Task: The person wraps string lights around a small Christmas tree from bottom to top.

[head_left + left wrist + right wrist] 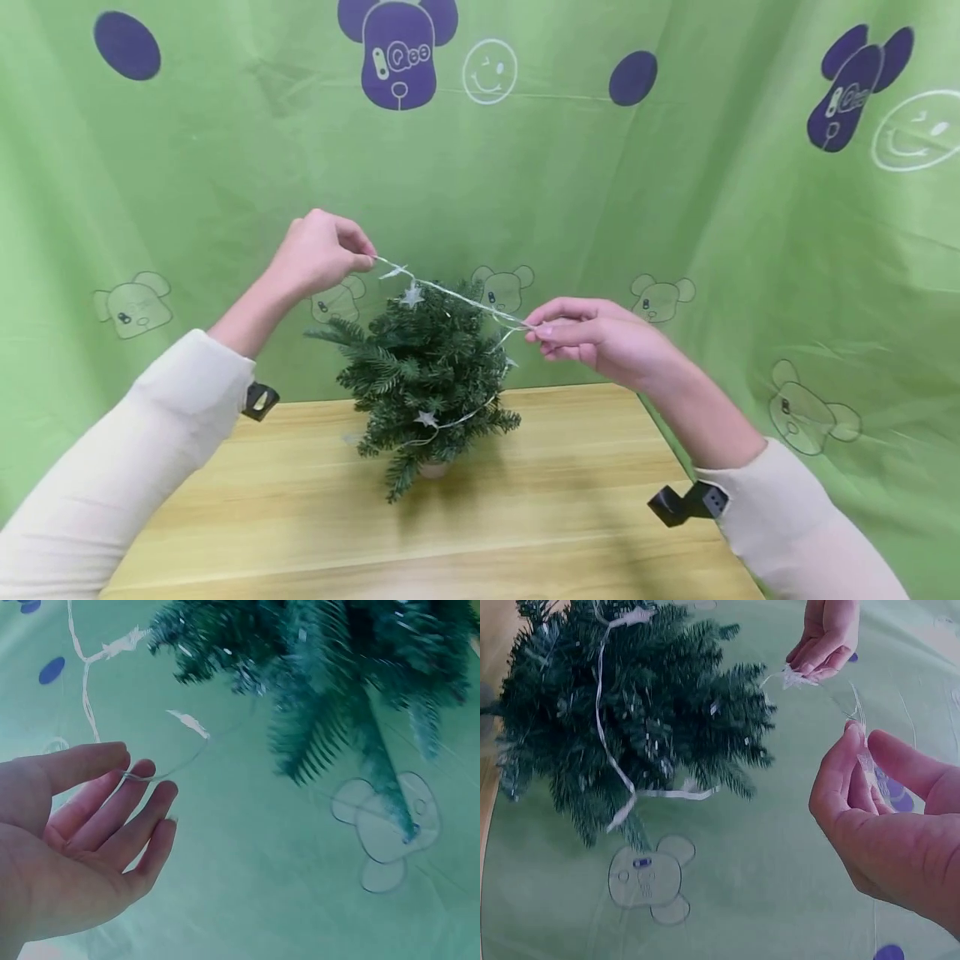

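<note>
A small artificial Christmas tree (427,367) stands on the wooden table, with a clear-wired string of star lights (465,298) running around it. Left of the treetop, my left hand (322,250) pinches the wire between thumb and fingers; in the left wrist view the strand (157,778) passes at the fingertips. To the right of the tree, my right hand (607,340) holds another stretch of the string, with a star partly hidden in the fingers in the right wrist view. Between both hands the wire slants across the treetop. One star (427,419) hangs low on the front branches.
The light wooden table (315,517) reaches under the tree, whose pale base (432,469) shows below the branches. A green curtain (247,150) with purple and outlined bear prints hangs behind and at the sides. Both sleeves carry a black wrist camera (686,503).
</note>
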Demonstrator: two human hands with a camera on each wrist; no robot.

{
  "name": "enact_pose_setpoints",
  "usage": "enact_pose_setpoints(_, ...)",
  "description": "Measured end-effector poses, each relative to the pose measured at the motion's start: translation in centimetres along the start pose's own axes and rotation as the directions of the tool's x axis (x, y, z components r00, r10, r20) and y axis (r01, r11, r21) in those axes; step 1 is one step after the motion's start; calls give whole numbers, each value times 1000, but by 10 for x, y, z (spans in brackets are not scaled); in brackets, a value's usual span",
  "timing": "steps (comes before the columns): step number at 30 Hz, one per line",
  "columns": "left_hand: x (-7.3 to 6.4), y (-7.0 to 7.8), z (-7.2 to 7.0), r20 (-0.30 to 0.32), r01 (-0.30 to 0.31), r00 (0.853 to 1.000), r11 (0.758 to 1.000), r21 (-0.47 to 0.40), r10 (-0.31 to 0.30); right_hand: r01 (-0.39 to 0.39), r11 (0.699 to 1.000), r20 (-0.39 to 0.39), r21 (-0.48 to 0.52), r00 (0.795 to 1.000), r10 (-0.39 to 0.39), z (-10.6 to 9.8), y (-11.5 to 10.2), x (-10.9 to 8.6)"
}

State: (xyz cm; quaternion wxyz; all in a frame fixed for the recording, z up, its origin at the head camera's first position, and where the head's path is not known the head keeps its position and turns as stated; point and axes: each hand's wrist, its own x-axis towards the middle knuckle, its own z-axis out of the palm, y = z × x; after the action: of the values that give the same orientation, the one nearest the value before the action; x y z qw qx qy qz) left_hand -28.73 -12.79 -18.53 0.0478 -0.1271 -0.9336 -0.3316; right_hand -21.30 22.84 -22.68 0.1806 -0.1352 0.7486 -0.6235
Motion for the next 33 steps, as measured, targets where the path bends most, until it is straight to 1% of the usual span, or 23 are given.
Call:
enact_pose_setpoints(5, -11, -16, -8, 68, 19, 998, 1000, 16, -20, -17, 999, 48, -32, 999, 18, 10, 3, 7)
enact_pose_setpoints(9, -23, -26, -8, 121, -9, 993, 998, 54, 2, -35, 998, 50, -49, 998, 38, 12, 6, 9)
enact_pose_setpoints(12, -33, -33, -3, 147, -41, 989, 997, 72, 30, -48, 997, 44, -67, 998, 51, 12, 8, 10)
enact_pose_setpoints(15, -42, -40, 6, 172, -69, 984, 995, 78, 55, -54, 995, 47, -79, 997, 58, 11, 10, 11)
enact_pose_setpoints(18, -49, -46, 16, 177, -87, 982, 992, 86, 70, -52, 995, 53, -82, 997, 57, 11, 13, 11)
enact_pose_setpoints(21, -56, -51, 26, 156, -89, 985, 992, 88, 74, -49, 995, 62, -82, 997, 54, 10, 15, 12)
enact_pose_setpoints(24, -61, -52, 36, 106, -124, 988, 988, 92, 114, -50, 994, 63, -95, 996, 56, 8, 17, 11)
enact_pose_setpoints(28, -67, -46, 49, 39, -198, 980, 974, 109, 195, -51, 991, 37, -122, 998, 56, 1, 18, 9)
enact_pose_setpoints(30, -69, -42, 53, 15, -213, 977, 971, 108, 213, -53, 990, 18, -129, 998, 56, -4, 19, 7)
enact_pose_setpoints(33, -73, -38, 57, 0, -219, 976, 971, 95, 220, -61, 989, -7, -134, 998, 61, -11, 19, 5)
